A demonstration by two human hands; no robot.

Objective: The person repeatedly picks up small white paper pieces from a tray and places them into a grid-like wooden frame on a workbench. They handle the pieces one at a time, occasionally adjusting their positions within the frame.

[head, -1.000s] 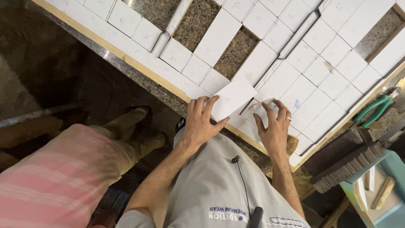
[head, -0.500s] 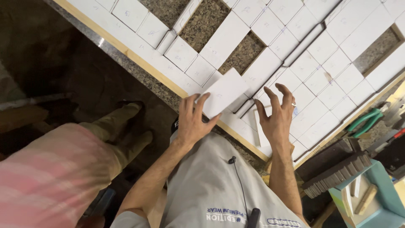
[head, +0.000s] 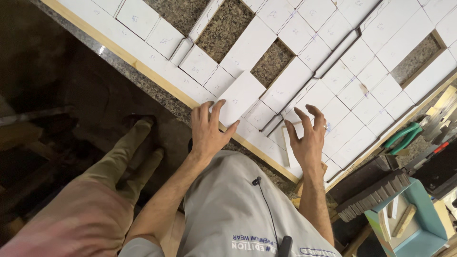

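Plain white rectangular tile [head: 239,97]

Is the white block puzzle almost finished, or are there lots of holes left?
Mostly filled: white blocks cover most of the framed board. In hand: the left hand holds a long white block lifted over the layout, and the right hand hovers with fingers spread over the blocks by the near edge. Left: three gaps of speckled stone show, one more beside it and one far right.
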